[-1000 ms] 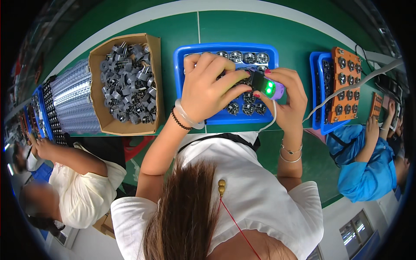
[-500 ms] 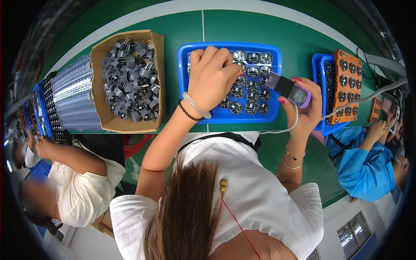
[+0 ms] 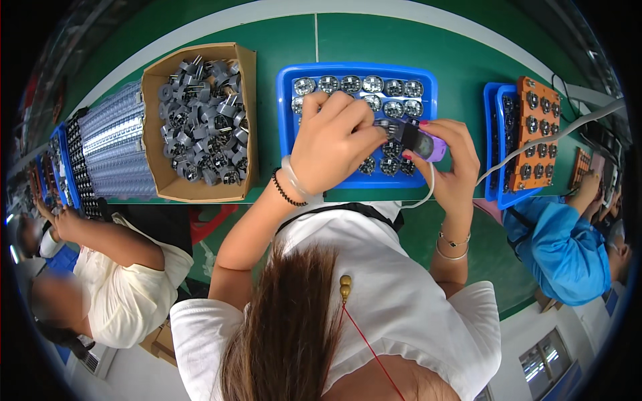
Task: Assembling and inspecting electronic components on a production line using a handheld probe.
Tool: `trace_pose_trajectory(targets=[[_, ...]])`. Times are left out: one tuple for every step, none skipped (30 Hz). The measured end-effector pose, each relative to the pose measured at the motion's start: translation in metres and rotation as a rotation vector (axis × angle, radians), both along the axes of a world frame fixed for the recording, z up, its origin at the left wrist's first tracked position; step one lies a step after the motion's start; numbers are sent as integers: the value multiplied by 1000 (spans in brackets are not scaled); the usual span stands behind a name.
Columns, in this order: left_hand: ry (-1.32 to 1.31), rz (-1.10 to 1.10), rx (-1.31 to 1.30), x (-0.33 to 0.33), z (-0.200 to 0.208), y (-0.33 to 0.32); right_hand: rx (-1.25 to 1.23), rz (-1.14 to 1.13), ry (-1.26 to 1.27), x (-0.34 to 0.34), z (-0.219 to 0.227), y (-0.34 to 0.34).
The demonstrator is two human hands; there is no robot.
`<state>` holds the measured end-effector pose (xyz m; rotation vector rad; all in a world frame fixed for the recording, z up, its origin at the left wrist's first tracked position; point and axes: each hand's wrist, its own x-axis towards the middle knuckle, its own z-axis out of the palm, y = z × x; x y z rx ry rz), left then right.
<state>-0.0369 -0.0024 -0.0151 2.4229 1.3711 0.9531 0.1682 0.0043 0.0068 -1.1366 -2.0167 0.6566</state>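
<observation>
Over the blue tray (image 3: 433, 134) my left hand (image 3: 332, 142) is closed in a pinch, its thumb and fingertips at a small silver-and-black part (image 3: 386, 124). My right hand (image 3: 457, 160) grips a purple and black handheld device (image 3: 429, 146) with a pale cable. The device's dark end meets the small part at my left fingertips. Rows of round silver-and-black parts (image 3: 350, 83) lie in the tray. My left hand hides several in the tray's left and middle.
Left of the tray stands a cardboard box (image 3: 250, 127) heaped with grey pronged plug parts (image 3: 200, 134). Clear plastic trays (image 3: 114, 144) lie beyond it. On the right, an orange board (image 3: 535, 167) with round parts rests on stacked blue trays (image 3: 491, 140). A cable (image 3: 548, 137) crosses there. People sit on both sides.
My right hand has moved the device left and turned it until its end meets the part at my left fingertips. My left hand has shifted slightly down, uncovering parts in the tray's top row.
</observation>
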Motion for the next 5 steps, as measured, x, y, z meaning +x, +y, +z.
trace_pose_trajectory(targets=[[-29,-6,23,1,4,-2,-3,15,-3,0,0,0],[-57,-10,47,2,6,-3,-2,16,-3,0,0,0],[-57,-9,48,2,7,-2,-2,15,19,0,0,-1],[-78,5,34,1,8,-2,-1,14,41,0,1,-2],[-100,19,19,1,9,-2,0,13,41,0,1,-2]])
